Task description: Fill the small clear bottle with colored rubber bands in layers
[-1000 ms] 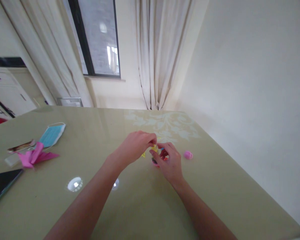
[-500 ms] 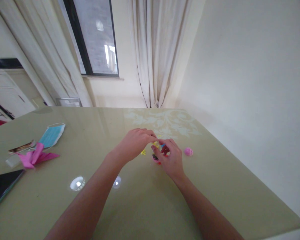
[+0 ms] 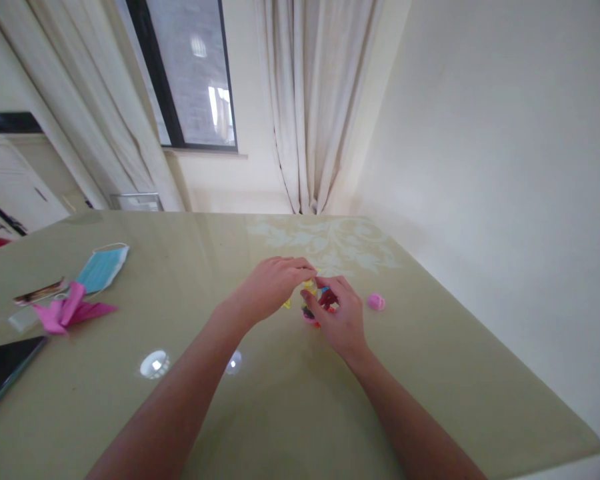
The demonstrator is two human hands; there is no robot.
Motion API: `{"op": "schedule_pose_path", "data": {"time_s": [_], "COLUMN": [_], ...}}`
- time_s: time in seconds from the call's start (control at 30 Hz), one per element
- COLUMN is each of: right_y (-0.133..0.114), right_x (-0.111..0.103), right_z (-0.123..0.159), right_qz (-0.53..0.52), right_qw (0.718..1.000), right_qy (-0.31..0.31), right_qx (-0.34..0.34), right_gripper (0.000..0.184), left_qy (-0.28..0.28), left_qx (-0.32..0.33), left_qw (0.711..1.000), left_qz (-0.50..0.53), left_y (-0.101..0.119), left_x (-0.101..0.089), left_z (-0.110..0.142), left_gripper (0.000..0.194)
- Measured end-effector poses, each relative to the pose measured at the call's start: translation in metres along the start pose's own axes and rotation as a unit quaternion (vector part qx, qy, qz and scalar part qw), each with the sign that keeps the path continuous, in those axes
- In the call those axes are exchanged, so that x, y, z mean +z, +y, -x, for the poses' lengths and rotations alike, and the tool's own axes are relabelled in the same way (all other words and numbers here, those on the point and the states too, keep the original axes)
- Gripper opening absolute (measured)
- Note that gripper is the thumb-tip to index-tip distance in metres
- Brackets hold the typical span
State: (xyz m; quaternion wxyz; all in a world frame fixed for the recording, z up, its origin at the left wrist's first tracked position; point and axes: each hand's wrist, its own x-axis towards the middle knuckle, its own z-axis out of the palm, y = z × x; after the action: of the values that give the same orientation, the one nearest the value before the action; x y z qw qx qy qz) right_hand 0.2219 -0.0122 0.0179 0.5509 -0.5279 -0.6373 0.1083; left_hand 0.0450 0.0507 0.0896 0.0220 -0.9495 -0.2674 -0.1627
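Between my hands stands a small clear container with yellow in it (image 3: 309, 288), perhaps a little bottle or jar. My right hand (image 3: 341, 312) is closed around its side, thumb in front. From above, my left hand (image 3: 280, 283) has its fingers closed at the container's top; the fingertips are partly hidden. Low by my right thumb shows a pink and dark piece (image 3: 310, 316), with red and blue bits partly covered by the fingers. A small yellow piece (image 3: 287, 304) lies under my left hand. To the right of my right hand sits a pink round piece (image 3: 377, 302).
On the table's left side lie a blue face mask (image 3: 103, 268), a pink folded paper shape (image 3: 70, 311), a narrow picture strip (image 3: 40, 292) and a dark phone (image 3: 7, 367). A wall (image 3: 505, 167) runs along the right, and curtains (image 3: 310, 107) hang behind the table.
Both hands stay in nearly the same place on the container. Slightly more of its yellow upper part shows between the fingers. The whole view has shifted a little.
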Motion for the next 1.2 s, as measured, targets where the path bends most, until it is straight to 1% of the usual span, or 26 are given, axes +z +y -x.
{"op": "schedule_pose_path", "data": {"time_s": [0.13, 0.33, 0.43, 0.5, 0.57, 0.63, 0.7, 0.77, 0.83, 0.9, 0.97, 1.07, 1.13, 1.2], "right_y": [-0.001, 0.000, 0.004, 0.008, 0.013, 0.018, 0.022, 0.024, 0.024, 0.023, 0.022, 0.023, 0.024, 0.025], "right_x": [0.000, 0.001, -0.004, -0.008, -0.012, -0.014, -0.013, -0.011, -0.010, -0.011, -0.013, -0.016, -0.016, -0.017], "right_z": [0.000, -0.001, -0.004, -0.008, -0.012, -0.014, -0.015, -0.015, -0.016, -0.018, -0.021, -0.025, -0.026, -0.026], "right_qz": [-0.001, -0.007, -0.012, -0.027, -0.048, -0.083, -0.128, -0.167, -0.184, -0.201, -0.220, -0.233, -0.229, -0.223], "right_qw": [1.000, 1.000, 1.000, 0.998, 0.996, 0.993, 0.987, 0.979, 0.974, 0.968, 0.960, 0.951, 0.950, 0.951], "right_qy": [0.005, 0.011, 0.024, 0.046, 0.064, 0.063, 0.051, 0.042, 0.052, 0.073, 0.095, 0.120, 0.129, 0.132], "right_qx": [-0.001, -0.004, 0.006, 0.025, 0.040, 0.057, 0.083, 0.109, 0.120, 0.130, 0.145, 0.163, 0.166, 0.166], "right_gripper": [0.019, 0.019, 0.022, 0.026, 0.029, 0.031, 0.033, 0.035, 0.036, 0.037, 0.037, 0.037, 0.037, 0.038], "left_qy": [-0.006, -0.005, 0.019, 0.032, 0.011, -0.040, -0.088, -0.108, -0.121, -0.146, -0.172, -0.178, -0.159, -0.125], "left_qx": [-0.003, -0.016, -0.060, -0.104, -0.144, -0.174, -0.182, -0.173, -0.161, -0.160, -0.168, -0.177, -0.177, -0.183], "left_qw": [1.000, 0.999, 0.996, 0.991, 0.984, 0.974, 0.962, 0.955, 0.960, 0.966, 0.962, 0.955, 0.952, 0.951], "left_qz": [0.013, 0.038, 0.063, 0.081, 0.104, 0.136, 0.184, 0.214, 0.194, 0.144, 0.126, 0.161, 0.192, 0.214], "left_y": [0.000, 0.003, -0.005, -0.015, -0.025, -0.033, -0.038, -0.040, -0.043, -0.050, -0.060, -0.076, -0.085, -0.090], "left_x": [0.001, 0.001, 0.003, 0.005, 0.009, 0.015, 0.022, 0.029, 0.038, 0.047, 0.058, 0.073, 0.082, 0.090], "left_z": [0.001, 0.000, 0.000, 0.002, 0.006, 0.009, 0.011, 0.011, 0.013, 0.016, 0.021, 0.028, 0.031, 0.033], "left_gripper": [0.043, 0.046, 0.049, 0.043, 0.034, 0.033, 0.039, 0.048, 0.059, 0.071, 0.079, 0.083, 0.085, 0.083]}}
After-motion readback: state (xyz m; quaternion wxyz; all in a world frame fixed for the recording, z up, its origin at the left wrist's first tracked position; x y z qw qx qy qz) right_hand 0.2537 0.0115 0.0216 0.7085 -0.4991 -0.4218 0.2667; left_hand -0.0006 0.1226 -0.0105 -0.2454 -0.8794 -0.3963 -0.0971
